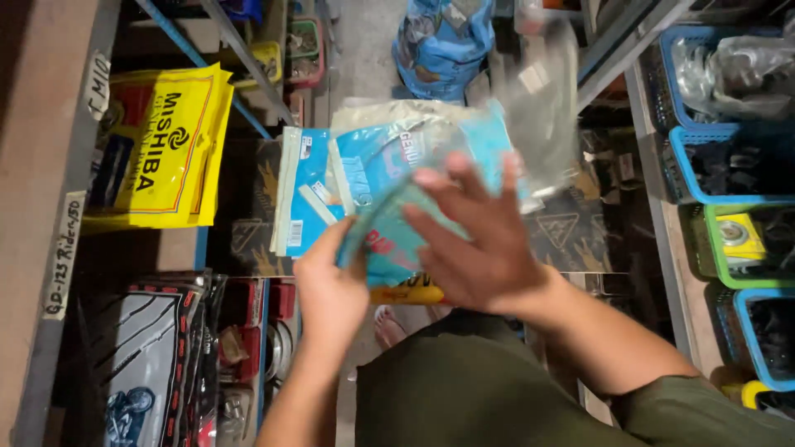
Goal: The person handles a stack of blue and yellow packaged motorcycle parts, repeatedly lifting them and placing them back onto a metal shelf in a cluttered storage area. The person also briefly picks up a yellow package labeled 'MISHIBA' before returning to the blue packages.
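Both hands are working a sheaf of flat plastic packets (389, 178), light blue and clear, held in the air above the floor of a narrow storage aisle. The left hand (331, 285) is gripping the lower edge of the sheaf, its fingers (327, 240) closed around it from below. The right hand (480, 248) is lying on the front of the sheaf with its fingers (451, 178) spread and only loosely curled, pressing on the top packet rather than clasping it. One clear packet (542, 99) at the upper right is blurring with motion.

Judgement: the step in hand appears to be leafing through the packets. A next move would call for the left hand keeping the sheaf firm while the right peels one packet free without the slippery film sliding.

Surroundings: a shelf (50, 165) on the left is carrying a yellow bag (166, 149) and black packaged goods (141, 356). Blue baskets (687, 157) and a green basket (716, 248) are lining the rack on the right. A blue sack (439, 41) is sitting on the concrete floor (364, 50) ahead.
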